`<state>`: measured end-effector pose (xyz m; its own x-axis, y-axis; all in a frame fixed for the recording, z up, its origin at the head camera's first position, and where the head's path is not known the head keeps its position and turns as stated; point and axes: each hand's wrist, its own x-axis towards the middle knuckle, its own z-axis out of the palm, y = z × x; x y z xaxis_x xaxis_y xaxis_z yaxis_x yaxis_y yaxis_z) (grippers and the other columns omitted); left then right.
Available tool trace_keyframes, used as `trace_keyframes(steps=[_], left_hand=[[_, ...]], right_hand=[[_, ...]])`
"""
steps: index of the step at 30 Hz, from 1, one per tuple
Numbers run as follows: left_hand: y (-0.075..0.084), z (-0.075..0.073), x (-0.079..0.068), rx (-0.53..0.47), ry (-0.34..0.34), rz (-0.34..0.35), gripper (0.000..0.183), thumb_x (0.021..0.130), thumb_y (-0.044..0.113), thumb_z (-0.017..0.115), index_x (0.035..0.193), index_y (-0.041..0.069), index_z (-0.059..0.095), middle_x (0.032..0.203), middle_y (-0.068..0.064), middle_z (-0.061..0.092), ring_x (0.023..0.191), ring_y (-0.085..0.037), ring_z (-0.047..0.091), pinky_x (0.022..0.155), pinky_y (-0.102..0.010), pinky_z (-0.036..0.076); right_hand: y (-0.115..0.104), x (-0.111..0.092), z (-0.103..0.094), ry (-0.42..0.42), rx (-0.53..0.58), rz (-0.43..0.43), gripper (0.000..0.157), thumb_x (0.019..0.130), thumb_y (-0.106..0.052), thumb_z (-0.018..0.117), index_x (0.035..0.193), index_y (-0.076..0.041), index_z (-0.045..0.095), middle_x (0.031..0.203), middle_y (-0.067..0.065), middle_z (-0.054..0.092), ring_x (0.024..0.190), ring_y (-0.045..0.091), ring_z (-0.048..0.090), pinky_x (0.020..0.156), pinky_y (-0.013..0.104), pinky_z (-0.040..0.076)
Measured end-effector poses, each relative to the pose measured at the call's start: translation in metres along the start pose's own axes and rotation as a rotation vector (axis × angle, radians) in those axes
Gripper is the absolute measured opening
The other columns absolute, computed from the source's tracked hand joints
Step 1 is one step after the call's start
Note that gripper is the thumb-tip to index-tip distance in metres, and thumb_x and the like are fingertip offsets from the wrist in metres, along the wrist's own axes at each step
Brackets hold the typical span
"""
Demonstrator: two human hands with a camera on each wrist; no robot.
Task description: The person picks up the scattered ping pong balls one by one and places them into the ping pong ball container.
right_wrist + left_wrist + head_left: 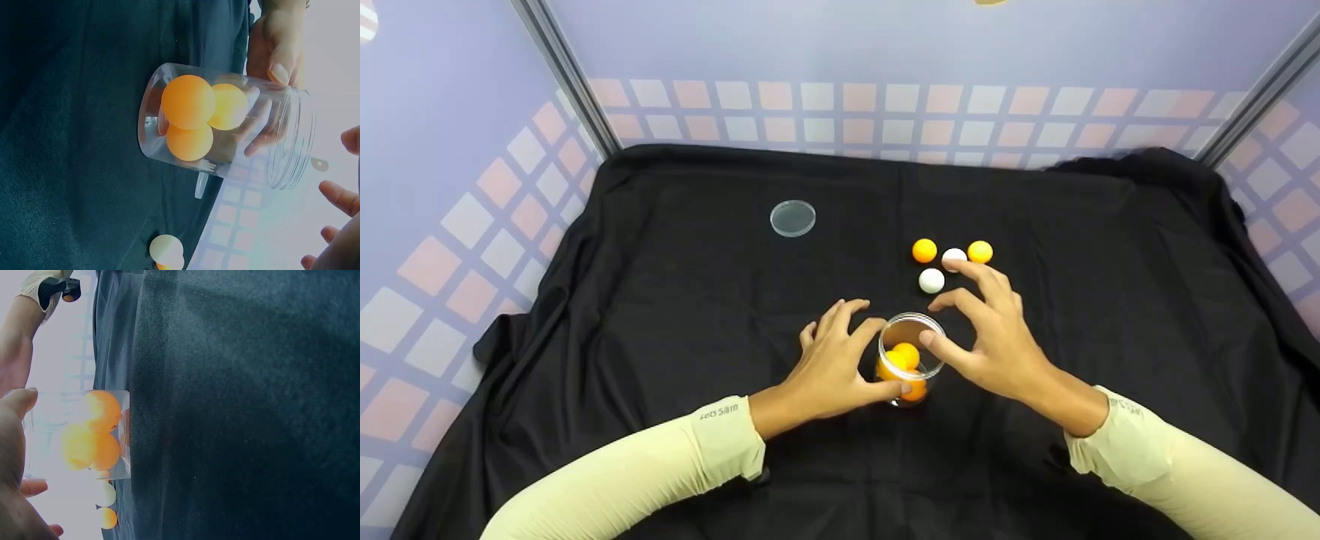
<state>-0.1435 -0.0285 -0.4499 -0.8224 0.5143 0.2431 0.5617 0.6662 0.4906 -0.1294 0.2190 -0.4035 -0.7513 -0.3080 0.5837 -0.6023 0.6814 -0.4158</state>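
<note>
A clear plastic jar (pixel 913 330) stands upright on black cloth with orange table tennis balls (pixel 188 102) inside. My left hand (pixel 834 367) holds the jar from the left, its thumb at the near side and its fingers around the far left. Over the jar's right rim hovers my right hand (pixel 997 349); its fingers are spread and hold nothing, and its thumb is above the opening. Beyond the jar lie two loose orange balls (pixel 925 250) and two white balls (pixel 931 281). The right index fingertip overlaps the farther white ball in the head view; contact is unclear.
A clear round lid (pixel 793 218) lies flat on the black cloth (pixel 697 262), farther back and left of the jar. Patterned walls (pixel 870 45) stand behind and at both sides. The cloth bunches up at its back right corner.
</note>
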Motion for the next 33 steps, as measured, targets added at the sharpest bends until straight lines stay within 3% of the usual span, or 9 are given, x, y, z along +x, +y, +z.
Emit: trace_keyframes(steps=[12, 18, 26, 33], left_hand=[[-0.001, -0.001, 0.0, 0.005, 0.008, 0.008, 0.081, 0.075, 0.08, 0.068, 0.136, 0.027, 0.056, 0.157, -0.008, 0.038, 0.15, -0.04, 0.03, 0.105, -0.073, 0.029], [-0.001, -0.001, 0.001, 0.008, 0.005, 0.003, 0.079, 0.076, 0.077, 0.07, 0.136, 0.027, 0.056, 0.157, -0.008, 0.039, 0.15, -0.041, 0.03, 0.105, -0.072, 0.03], [0.001, 0.0, 0.001, 0.004, 0.004, -0.013, 0.078, 0.075, 0.075, 0.072, 0.136, 0.028, 0.056, 0.157, -0.008, 0.04, 0.15, -0.042, 0.03, 0.106, -0.071, 0.029], [0.001, -0.001, 0.001, -0.001, 0.007, -0.008, 0.077, 0.075, 0.073, 0.073, 0.135, 0.028, 0.057, 0.156, -0.008, 0.04, 0.149, -0.042, 0.031, 0.106, -0.071, 0.029]], right_hand=[[0.015, 0.012, 0.001, 0.012, 0.002, 0.064, 0.022, 0.089, -0.031, 0.076, 0.107, -0.02, 0.069, 0.154, 0.007, 0.047, 0.14, 0.034, 0.038, 0.095, 0.06, 0.032], [0.029, 0.02, 0.005, 0.026, 0.003, 0.131, 0.015, 0.097, -0.027, 0.066, 0.108, -0.018, 0.07, 0.154, 0.007, 0.047, 0.141, 0.033, 0.036, 0.095, 0.06, 0.03], [0.048, 0.029, 0.011, -0.002, -0.041, 0.22, 0.022, 0.102, -0.03, 0.056, 0.112, -0.018, 0.071, 0.156, 0.008, 0.045, 0.145, 0.037, 0.032, 0.098, 0.065, 0.029], [0.066, 0.032, 0.019, -0.043, -0.101, 0.288, 0.026, 0.102, -0.033, 0.056, 0.115, -0.017, 0.072, 0.157, 0.01, 0.043, 0.145, 0.038, 0.03, 0.099, 0.068, 0.028]])
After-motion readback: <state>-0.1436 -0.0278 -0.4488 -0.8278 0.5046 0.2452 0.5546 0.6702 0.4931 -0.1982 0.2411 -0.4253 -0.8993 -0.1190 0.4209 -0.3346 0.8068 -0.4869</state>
